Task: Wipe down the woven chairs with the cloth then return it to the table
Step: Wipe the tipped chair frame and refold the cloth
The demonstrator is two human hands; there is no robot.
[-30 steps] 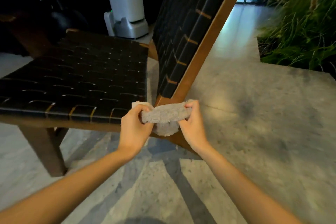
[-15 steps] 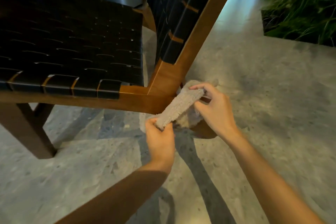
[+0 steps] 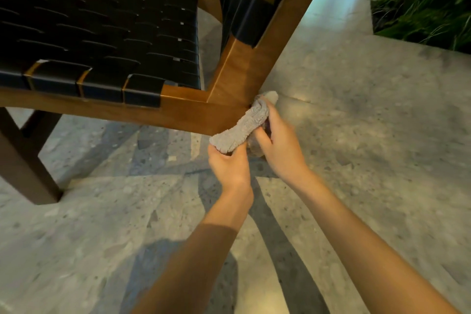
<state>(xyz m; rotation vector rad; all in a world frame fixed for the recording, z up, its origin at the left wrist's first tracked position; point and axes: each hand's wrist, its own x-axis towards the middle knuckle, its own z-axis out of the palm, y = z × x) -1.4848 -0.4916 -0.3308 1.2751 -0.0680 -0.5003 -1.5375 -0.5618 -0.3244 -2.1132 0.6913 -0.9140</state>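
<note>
A woven chair (image 3: pixel 107 33) with black straps and a brown wooden frame fills the upper left; its backrest rises toward the top right. A grey fluffy cloth (image 3: pixel 244 127) is stretched into a roll just below the frame's rear corner, around the top of the rear leg. My left hand (image 3: pixel 228 164) grips the cloth's lower end. My right hand (image 3: pixel 276 137) grips its upper end close to the wood. The leg behind the cloth is mostly hidden by my hands.
A dark wooden chair leg (image 3: pixel 23 160) stands at the left. Speckled stone floor (image 3: pixel 369 135) spreads all around. Green plants (image 3: pixel 428 0) grow in a bed at the top right.
The view has dropped closer to the chair's corner. Both hands carried the cloth down from in front of the seat edge to under the frame corner, wrapped around the rear leg.
</note>
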